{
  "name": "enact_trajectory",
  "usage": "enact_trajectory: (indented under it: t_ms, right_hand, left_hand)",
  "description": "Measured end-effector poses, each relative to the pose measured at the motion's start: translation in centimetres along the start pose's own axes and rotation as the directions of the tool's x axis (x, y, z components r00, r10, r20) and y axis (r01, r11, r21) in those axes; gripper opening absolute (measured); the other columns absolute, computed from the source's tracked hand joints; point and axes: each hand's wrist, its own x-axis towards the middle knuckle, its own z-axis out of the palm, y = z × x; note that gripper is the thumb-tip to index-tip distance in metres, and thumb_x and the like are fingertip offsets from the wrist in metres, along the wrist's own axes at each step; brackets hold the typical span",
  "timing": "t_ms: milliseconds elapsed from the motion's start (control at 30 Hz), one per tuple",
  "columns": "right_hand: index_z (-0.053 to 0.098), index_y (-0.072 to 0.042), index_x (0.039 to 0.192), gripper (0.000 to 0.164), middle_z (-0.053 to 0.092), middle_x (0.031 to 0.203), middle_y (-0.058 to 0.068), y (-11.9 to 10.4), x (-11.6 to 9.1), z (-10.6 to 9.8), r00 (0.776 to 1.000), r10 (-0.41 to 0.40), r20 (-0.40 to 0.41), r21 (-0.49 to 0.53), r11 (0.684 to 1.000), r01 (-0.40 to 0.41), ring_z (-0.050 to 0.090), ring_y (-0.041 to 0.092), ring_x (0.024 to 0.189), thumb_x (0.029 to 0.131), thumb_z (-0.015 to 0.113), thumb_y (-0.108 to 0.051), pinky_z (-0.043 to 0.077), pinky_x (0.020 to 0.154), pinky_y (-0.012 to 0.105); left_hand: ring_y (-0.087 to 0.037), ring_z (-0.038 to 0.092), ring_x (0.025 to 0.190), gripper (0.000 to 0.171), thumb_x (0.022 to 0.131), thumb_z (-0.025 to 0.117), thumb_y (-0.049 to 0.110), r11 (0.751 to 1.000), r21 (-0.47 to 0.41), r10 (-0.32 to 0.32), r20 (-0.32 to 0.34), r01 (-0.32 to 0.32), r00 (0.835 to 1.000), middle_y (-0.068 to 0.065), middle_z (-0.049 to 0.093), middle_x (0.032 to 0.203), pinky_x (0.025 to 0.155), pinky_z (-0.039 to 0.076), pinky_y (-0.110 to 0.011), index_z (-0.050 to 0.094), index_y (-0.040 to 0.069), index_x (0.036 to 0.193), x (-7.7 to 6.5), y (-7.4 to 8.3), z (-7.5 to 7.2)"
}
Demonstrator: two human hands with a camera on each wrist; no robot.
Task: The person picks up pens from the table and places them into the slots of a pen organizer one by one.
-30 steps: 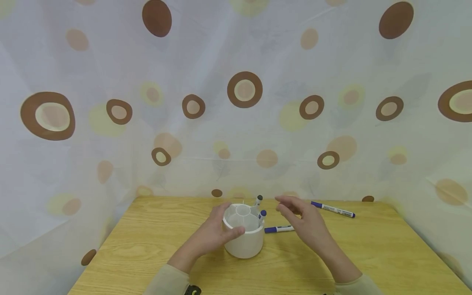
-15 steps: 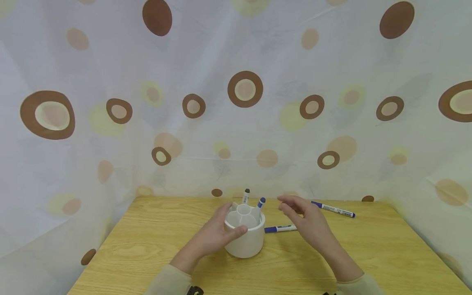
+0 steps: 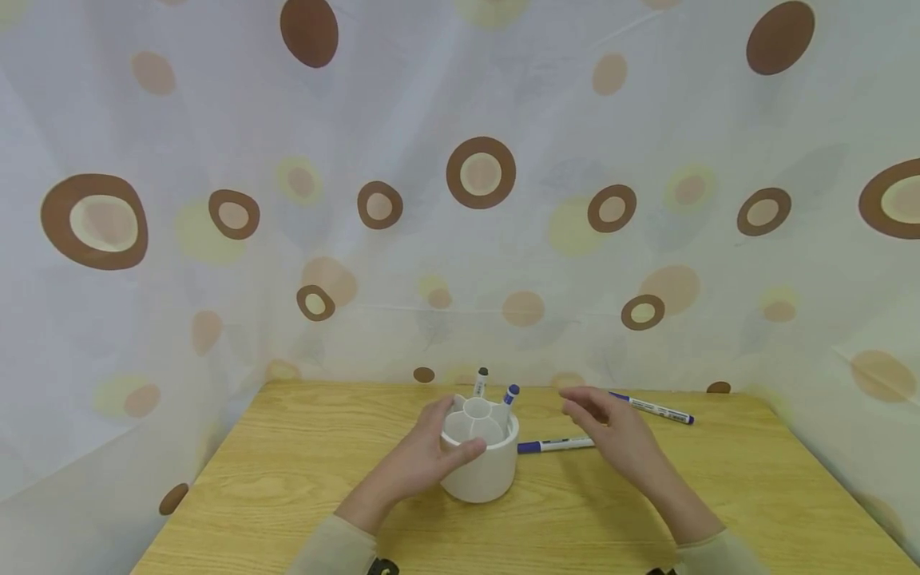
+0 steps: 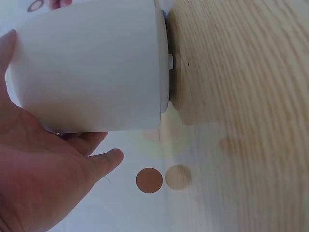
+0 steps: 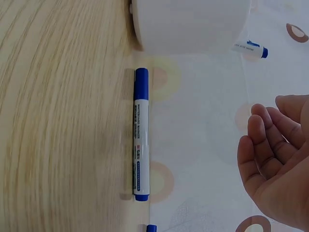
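A round white pen holder with a petal-shaped divider stands on the wooden table. My left hand holds it from the left, thumb over the near rim and fingers round the far side. A dark-capped marker and a blue-capped marker poke up from its compartments. To the right of the holder hovers my right hand, holding nothing, its fingers loosely bent. Beneath it lies a whiteboard marker with a blue cap, partly covered by this hand in the head view.
Farther back on the right lies another blue-capped marker, its capped end partly behind the right hand. A pale patterned sheet hangs round the back and sides of the wooden table.
The two upright markers and the divider have turned within the holder, the dark-capped one shifting left and back. My right hand has drawn slightly right, baring more of the nearer lying marker.
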Motion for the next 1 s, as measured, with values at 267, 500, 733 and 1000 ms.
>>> enact_trajectory:
  t_ms: [267, 500, 733, 1000]
  right_hand:
    - [0.072, -0.010, 0.142, 0.036, 0.077, 0.130, 0.007, 2.1, 0.0, -1.2, 0.999, 0.011, 0.049, -0.042, 0.999, -0.009, 0.073, 0.029, 0.119, 0.114, 0.066, -0.032, 0.062, 0.096, 0.043]
    - [0.070, -0.002, 0.142, 0.039, 0.078, 0.125, 0.007, 4.1, -0.1, -1.8, 0.993, 0.032, 0.115, -0.064, 0.998, -0.025, 0.073, 0.029, 0.116, 0.112, 0.069, -0.028, 0.062, 0.096, 0.047]
    - [0.068, 0.004, 0.143, 0.042, 0.077, 0.124, 0.009, 6.3, 0.0, -2.0, 0.986, 0.012, 0.164, -0.089, 0.996, 0.003, 0.072, 0.025, 0.111, 0.110, 0.071, -0.022, 0.062, 0.097, 0.044]
    - [0.065, 0.005, 0.146, 0.047, 0.070, 0.139, 0.020, 7.5, -0.1, -2.3, 0.973, 0.012, 0.232, -0.044, 0.999, -0.001, 0.067, 0.032, 0.121, 0.110, 0.073, -0.025, 0.060, 0.101, 0.044]
  left_hand:
    - [-0.043, 0.048, 0.149, 0.104, 0.102, 0.067, 0.070, 1.000, 0.015, -0.025, 0.014, 0.025, 1.000, -0.022, 0.035, 0.170, 0.121, 0.042, -0.066, 0.026, 0.003, 0.171, 0.4, -0.4, 0.1]
    - [-0.044, 0.047, 0.149, 0.105, 0.101, 0.069, 0.069, 0.999, 0.004, -0.046, 0.014, 0.046, 0.999, -0.023, 0.032, 0.172, 0.120, 0.042, -0.068, 0.026, 0.004, 0.171, 0.3, -0.4, 0.2]
    - [-0.047, 0.046, 0.151, 0.107, 0.100, 0.071, 0.068, 0.999, 0.007, -0.040, 0.004, 0.040, 0.999, -0.025, 0.030, 0.174, 0.120, 0.041, -0.069, 0.027, 0.002, 0.171, 0.4, -0.6, 0.3]
    - [-0.046, 0.045, 0.151, 0.107, 0.099, 0.071, 0.069, 0.999, 0.000, -0.046, 0.004, 0.046, 0.999, -0.024, 0.027, 0.175, 0.121, 0.040, -0.068, 0.027, 0.003, 0.171, 0.4, -0.6, 0.4]
